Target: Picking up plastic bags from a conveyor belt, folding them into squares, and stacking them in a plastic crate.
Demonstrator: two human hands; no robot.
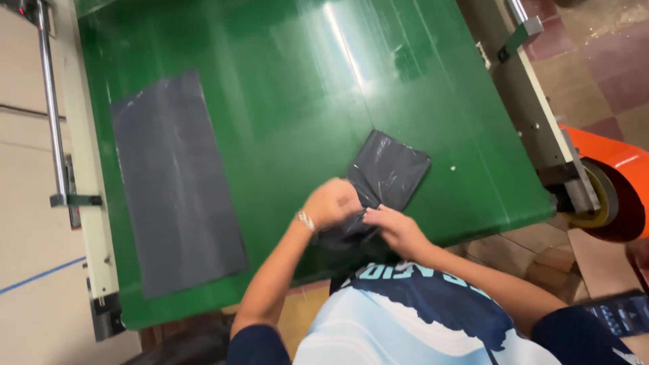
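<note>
Two hands at the near edge of one green tabletop (284,81), both busy with one small folded dark-grey plastic bag (389,172). Left hand (331,203) curled into a loose fist, knuckles up, pinching the bag's near end; one metal bracelet (305,220) at that wrist. Right hand (395,228) just beside it, fingers bent and gripping the same crumpled near end, touching the plastic. Far part of the bag flat on the tabletop, tilted toward the right, near end bunched between the two hands over the table edge. One second dark-grey sheet (177,182), long, rectangular and spread flat, well apart on the left half of the tabletop, touched by neither hand. Two grey plastic pieces in all. One tiny pale speck (452,168) on the green surface just right of the folded bag. One white side rail with one metal rod (51,101) along the left edge. One orange roll (612,189) on a metal frame beyond the right corner. Tiled floor (608,61) at the upper right. Blue-and-white shirt (419,311) at the bottom.
</note>
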